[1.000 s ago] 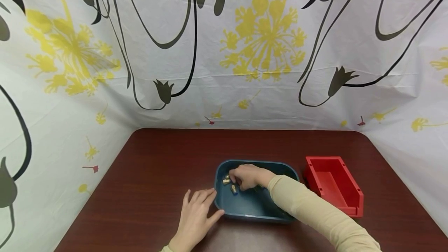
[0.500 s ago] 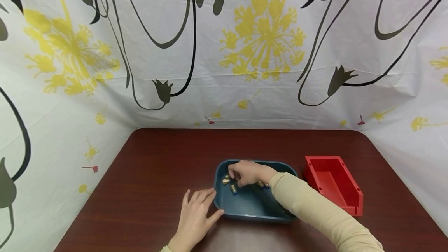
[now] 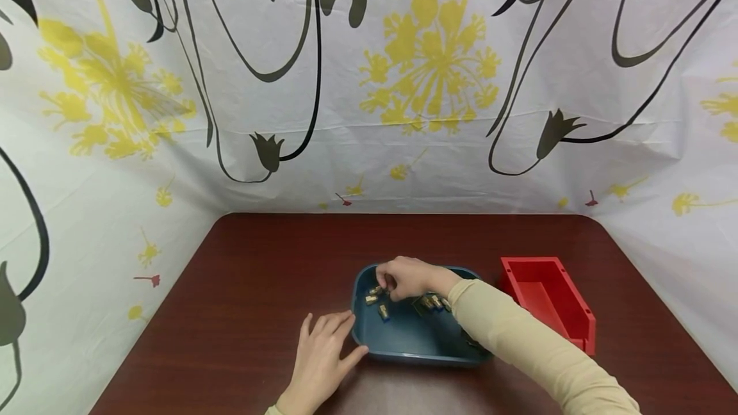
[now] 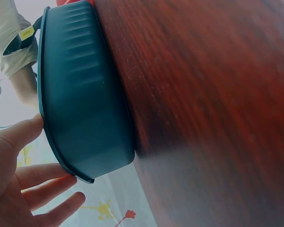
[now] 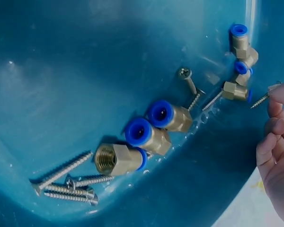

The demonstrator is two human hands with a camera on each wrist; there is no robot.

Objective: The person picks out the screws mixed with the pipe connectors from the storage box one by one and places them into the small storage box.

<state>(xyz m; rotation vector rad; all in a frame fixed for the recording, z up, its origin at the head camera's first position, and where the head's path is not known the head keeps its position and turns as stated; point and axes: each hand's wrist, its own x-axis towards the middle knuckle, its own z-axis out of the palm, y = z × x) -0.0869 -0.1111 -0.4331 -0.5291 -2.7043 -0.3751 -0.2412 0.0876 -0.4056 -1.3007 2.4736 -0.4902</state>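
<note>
A blue-green plastic tray (image 3: 423, 358) holds brass pipe fittings (image 5: 168, 116) with blue collars, and several screws (image 5: 68, 169). Over its far left part, my right hand (image 3: 410, 276) pinches a screw (image 5: 260, 100) between thumb and fingers, its threaded end sticking out. Close by that hand in the right wrist view lies a small group of fittings (image 5: 236, 91) along the tray wall. My left hand (image 3: 323, 354) has its fingers spread at the tray's near left corner; thumb and index finger touch the rim in the left wrist view.
A red open-front bin (image 3: 548, 303) stands just right of the tray, partly behind my right sleeve (image 3: 519, 338). Both containers are on a dark reddish wooden table (image 3: 277, 261). A patterned cloth (image 3: 357, 101) hangs behind and beside the table.
My right hand has risen a little toward the tray's far rim, and more fittings show beneath its wrist. My left hand has stayed at the tray's corner.
</note>
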